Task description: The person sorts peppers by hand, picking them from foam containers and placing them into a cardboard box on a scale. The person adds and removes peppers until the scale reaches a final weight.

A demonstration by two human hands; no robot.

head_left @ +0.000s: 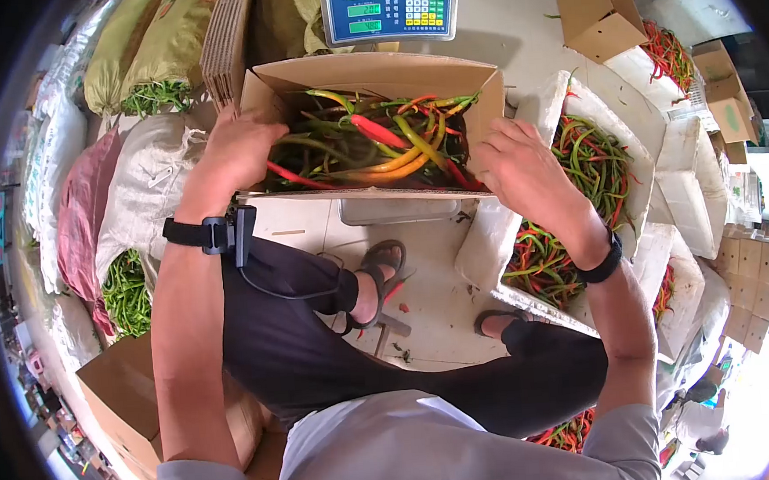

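In front of me is an open cardboard box [383, 68] holding long green, red and orange chili peppers [384, 163]. My left hand [236, 150] is closed over the box's left wall, its thumb reaching in above the peppers. On the opposite side, my right hand [513, 157] has its fingers curled on the right wall. A pale metal platform [400, 209] shows partly beneath the box. Behind it stands a blue electronic scale display [388, 11] with lit green readouts.
White foam boxes [561, 97] of red and green chilies stand at the right. Woven sacks [147, 175] with green peppers line the left, near folded cardboard [228, 43]. An open carton [117, 397] sits by my left leg. Fallen chilies [394, 290] lie between my feet.
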